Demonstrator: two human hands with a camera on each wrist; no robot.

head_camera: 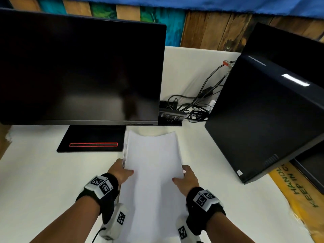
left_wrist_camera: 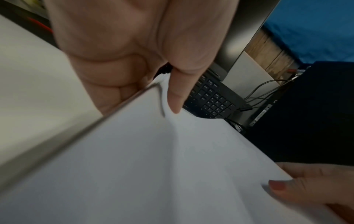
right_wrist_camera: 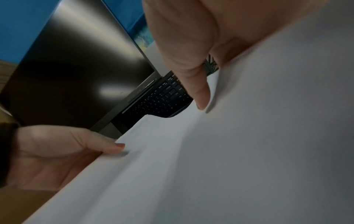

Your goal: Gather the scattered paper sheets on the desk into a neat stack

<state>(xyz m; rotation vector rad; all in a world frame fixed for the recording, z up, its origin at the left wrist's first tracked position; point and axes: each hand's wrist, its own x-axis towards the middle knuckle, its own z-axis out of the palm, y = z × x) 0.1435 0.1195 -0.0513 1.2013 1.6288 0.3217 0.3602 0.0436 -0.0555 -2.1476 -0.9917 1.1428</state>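
Note:
A stack of white paper sheets is held up off the white desk, in front of the monitor. My left hand grips its left edge, thumb on top and fingers underneath. On the opposite edge my right hand grips the same way. The left wrist view shows the stack with my left thumb pressing its face and the right hand at the far edge. From the right wrist view the paper fills the frame, with the left hand on its other side.
A dark monitor on a black stand stands right behind the stack. A black computer tower is at the right. A black keyboard and tangled cables lie between them. A yellow printed sheet edges the desk at right.

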